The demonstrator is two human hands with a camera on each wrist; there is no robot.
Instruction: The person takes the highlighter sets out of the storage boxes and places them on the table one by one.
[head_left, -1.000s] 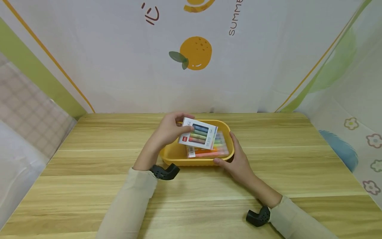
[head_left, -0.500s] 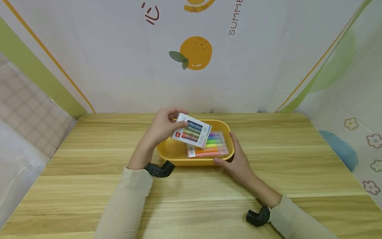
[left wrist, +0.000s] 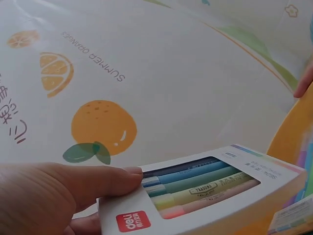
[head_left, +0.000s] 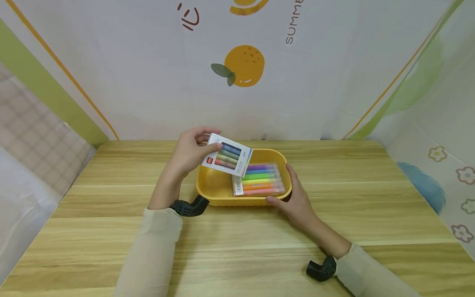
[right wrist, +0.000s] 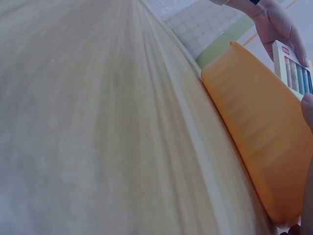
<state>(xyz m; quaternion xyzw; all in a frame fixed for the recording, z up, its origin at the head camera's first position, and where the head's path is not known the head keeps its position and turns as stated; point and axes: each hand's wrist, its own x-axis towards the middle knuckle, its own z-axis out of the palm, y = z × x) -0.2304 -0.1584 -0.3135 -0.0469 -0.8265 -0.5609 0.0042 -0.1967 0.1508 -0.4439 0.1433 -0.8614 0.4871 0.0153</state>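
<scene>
while the left hand (head_left: 189, 150) pinches a white windowed box of pastel pens (head_left: 227, 155) above the yellow plastic tray (head_left: 215, 187), the right hand (head_left: 295, 198) grips its near right rim.

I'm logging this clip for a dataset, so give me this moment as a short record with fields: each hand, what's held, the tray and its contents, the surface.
left hand: left hand holds the white pen box above the tray's left rear rim
right hand: right hand grips the tray's front right corner
tray: yellow tray flat on the table
tray contents: clear pack of coloured markers, right side
surface: wooden table
backdrop: orange-print cloth
</scene>
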